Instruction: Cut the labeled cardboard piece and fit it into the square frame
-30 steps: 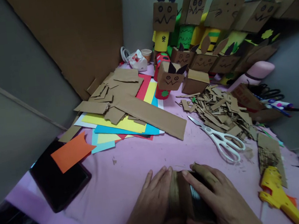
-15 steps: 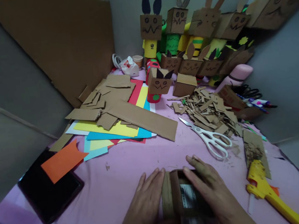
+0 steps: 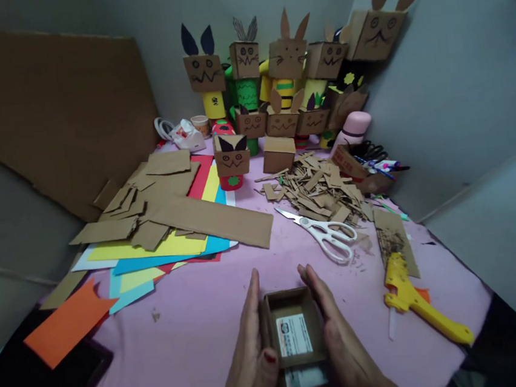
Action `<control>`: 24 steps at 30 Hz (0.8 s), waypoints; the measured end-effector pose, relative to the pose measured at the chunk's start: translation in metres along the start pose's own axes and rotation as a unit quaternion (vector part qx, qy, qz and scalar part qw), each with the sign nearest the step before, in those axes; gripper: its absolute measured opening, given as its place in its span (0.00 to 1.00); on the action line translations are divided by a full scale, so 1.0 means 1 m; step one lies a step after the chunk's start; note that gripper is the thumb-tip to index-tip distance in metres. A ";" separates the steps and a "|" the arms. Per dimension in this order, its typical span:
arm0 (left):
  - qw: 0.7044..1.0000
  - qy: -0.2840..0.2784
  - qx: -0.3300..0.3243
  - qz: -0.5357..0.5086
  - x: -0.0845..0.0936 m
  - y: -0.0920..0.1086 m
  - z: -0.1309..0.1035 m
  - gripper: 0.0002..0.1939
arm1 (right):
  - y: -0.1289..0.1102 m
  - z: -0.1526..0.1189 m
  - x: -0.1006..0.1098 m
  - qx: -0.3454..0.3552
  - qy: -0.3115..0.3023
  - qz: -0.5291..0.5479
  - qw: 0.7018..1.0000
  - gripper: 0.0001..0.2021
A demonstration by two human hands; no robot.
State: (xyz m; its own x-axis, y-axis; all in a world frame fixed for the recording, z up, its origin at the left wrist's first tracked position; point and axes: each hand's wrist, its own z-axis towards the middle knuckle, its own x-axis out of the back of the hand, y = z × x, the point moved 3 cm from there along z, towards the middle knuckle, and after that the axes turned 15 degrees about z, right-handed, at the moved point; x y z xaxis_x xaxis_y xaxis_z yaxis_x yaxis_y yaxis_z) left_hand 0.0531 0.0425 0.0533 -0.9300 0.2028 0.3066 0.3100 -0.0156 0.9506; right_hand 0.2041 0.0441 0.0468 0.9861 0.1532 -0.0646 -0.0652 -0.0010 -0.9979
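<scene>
Head view: left hand point(image 3: 250, 352) and right hand point(image 3: 340, 337) press flat on either side of an open box point(image 3: 293, 330), holding it between the palms at the near edge of the counter point(image 3: 197, 321). White label point(image 3: 294, 335) inside the box, print too small to read; second label below it, also unreadable. Bare pink counter just ahead of the fingers. Scissors point(image 3: 323, 231) ahead to the right, glue gun point(image 3: 414, 301) right, cardboard strip point(image 3: 212, 219) ahead to the left.
</scene>
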 end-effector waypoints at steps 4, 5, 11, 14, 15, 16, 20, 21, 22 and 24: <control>0.998 0.025 0.040 0.046 -0.011 -0.001 0.004 0.34 | -0.004 0.004 -0.006 -0.050 0.001 -0.008 0.999 0.31; 0.997 0.028 0.041 0.055 -0.012 -0.001 0.004 0.33 | -0.004 0.004 -0.007 -0.057 0.002 -0.010 0.998 0.32; 0.993 0.047 0.016 0.104 -0.013 -0.003 -0.001 0.28 | -0.003 0.005 -0.009 -0.038 0.006 -0.016 0.999 0.30; 0.991 0.048 0.001 0.123 -0.013 -0.008 -0.002 0.27 | -0.004 0.007 -0.009 -0.038 0.001 -0.021 0.999 0.30; 0.991 0.046 0.000 0.127 -0.013 -0.010 -0.001 0.27 | -0.004 0.007 -0.009 -0.042 -0.005 -0.026 0.999 0.30; 0.990 0.046 0.001 0.130 -0.013 -0.011 -0.001 0.27 | -0.005 0.008 -0.009 -0.045 -0.011 -0.031 0.998 0.30; 0.989 0.060 -0.001 0.135 -0.013 -0.012 0.000 0.26 | -0.009 0.011 -0.007 -0.049 -0.026 -0.037 0.998 0.32; 0.989 0.063 -0.005 0.135 -0.013 -0.011 0.001 0.26 | -0.010 0.011 -0.007 -0.048 -0.028 -0.035 0.998 0.32; 0.989 0.063 -0.010 0.134 -0.013 -0.010 0.001 0.26 | -0.011 0.011 -0.006 -0.049 -0.031 -0.031 0.998 0.33; 0.989 0.060 -0.015 0.131 -0.014 -0.009 0.003 0.26 | -0.013 0.011 -0.005 -0.048 -0.036 -0.023 0.998 0.33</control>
State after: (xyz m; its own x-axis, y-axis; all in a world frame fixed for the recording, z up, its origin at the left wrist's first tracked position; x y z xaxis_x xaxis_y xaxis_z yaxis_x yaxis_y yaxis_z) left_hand 0.0637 0.0424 0.0408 -0.8357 0.0711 0.5446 0.5393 -0.0821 0.8381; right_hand 0.1980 0.0539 0.0604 0.9738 0.2265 -0.0216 -0.0018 -0.0873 -0.9962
